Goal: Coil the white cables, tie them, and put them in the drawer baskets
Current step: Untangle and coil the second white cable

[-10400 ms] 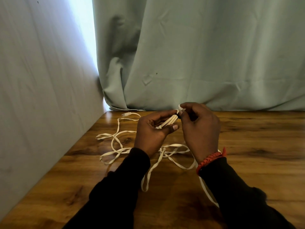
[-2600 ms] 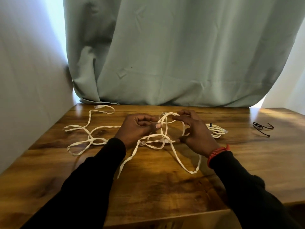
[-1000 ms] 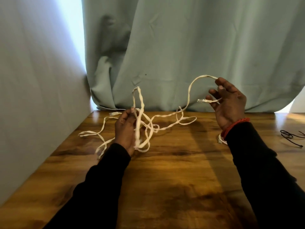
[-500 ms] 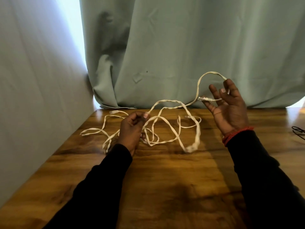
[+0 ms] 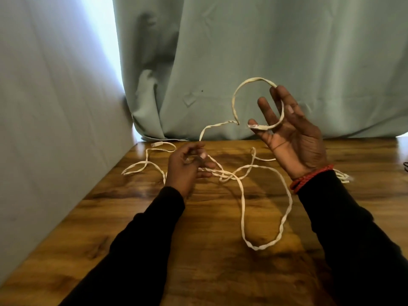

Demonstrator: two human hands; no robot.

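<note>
A long loop of the white cable (image 5: pixel 266 245) lies loose on the near wooden table (image 5: pixel 198 250). Farther back, the left hand (image 5: pixel 186 166) pinches the cable while the right hand (image 5: pixel 291 133), fingers spread, has the plug end looped around them. This looks like the start of coiling; next it needs more loops wound on.

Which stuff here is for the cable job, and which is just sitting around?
For the job: loose white cable, looped over the right hand and pinched by the left hand; coiled white cable behind the right wrist.

Just there: curtain, wooden table, red bracelet.
</note>
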